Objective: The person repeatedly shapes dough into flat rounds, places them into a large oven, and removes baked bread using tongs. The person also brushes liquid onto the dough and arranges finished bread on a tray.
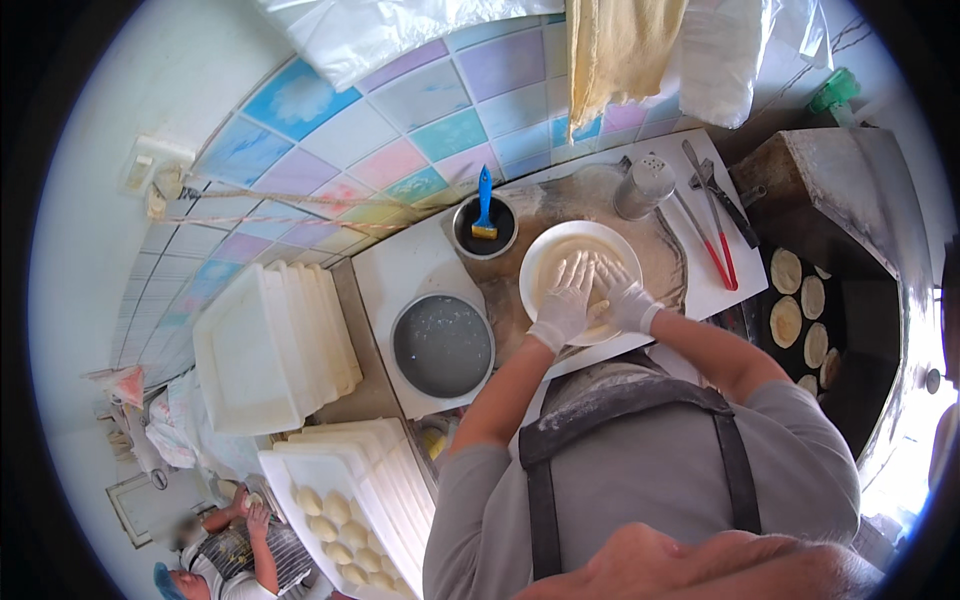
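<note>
A shallow white bowl [530,262] sits on the floury brown cloth-like mat before me, with pale dough or flour inside. My left hand [566,300], in a clear glove, lies flat over the bowl, fingers extended onto the pale contents. Beside it is my right hand [625,296], gloved the same way, its palm down and fingertips almost meeting the left ones. A small pale piece shows between the hands near the right thumb; whether it is dough or the thumb itself is unclear. Neither hand visibly grips anything.
Around the bowl stand a dark pot [480,244] with a blue brush [485,202], a grey-filled metal basin [443,345], a metal shaker [643,187] and red-handled tongs [718,255]. Flatbreads [786,322] lie in the oven at right. Dough balls [337,508] fill a tray; a co-worker [247,555] handles dough.
</note>
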A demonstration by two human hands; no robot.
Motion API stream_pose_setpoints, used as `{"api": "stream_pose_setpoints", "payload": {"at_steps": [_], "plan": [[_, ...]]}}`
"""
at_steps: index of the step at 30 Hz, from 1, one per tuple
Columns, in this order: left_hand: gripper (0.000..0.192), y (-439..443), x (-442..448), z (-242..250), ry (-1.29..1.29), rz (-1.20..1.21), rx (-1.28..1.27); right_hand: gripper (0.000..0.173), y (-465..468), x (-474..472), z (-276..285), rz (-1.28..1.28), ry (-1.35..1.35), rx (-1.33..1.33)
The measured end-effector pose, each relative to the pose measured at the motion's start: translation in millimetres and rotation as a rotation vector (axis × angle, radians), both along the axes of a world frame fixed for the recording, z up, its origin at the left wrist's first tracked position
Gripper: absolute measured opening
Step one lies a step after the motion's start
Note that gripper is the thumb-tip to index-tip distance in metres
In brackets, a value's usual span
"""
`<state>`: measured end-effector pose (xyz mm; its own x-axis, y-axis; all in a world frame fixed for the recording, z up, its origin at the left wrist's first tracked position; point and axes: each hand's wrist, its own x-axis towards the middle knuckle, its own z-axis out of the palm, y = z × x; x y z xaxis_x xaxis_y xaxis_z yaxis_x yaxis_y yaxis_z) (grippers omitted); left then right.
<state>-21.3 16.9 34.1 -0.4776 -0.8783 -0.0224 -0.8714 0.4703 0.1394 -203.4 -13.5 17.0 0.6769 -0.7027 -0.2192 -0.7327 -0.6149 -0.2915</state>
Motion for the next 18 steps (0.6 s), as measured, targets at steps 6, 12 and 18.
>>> {"api": "stream_pose_setpoints", "payload": {"at_steps": [6, 12, 18], "plan": [[0.072, -5.2, -2.9, -25.7, 0.086, 0.014, 0.029, 0.082, -13.3, -13.7, -3.5, 0.062, -0.187, 0.176], [0.051, 9.8, -29.3, -21.0, 0.183, -0.099, 0.381, 0.078, -36.7, 13.1, 14.6, 0.386, 0.007, 0.146], [0.065, 13.7, -25.1, -22.4, 0.313, 0.116, 0.112, 0.081, -29.0, 4.4, 5.6, 0.301, -0.076, -0.108]]}}
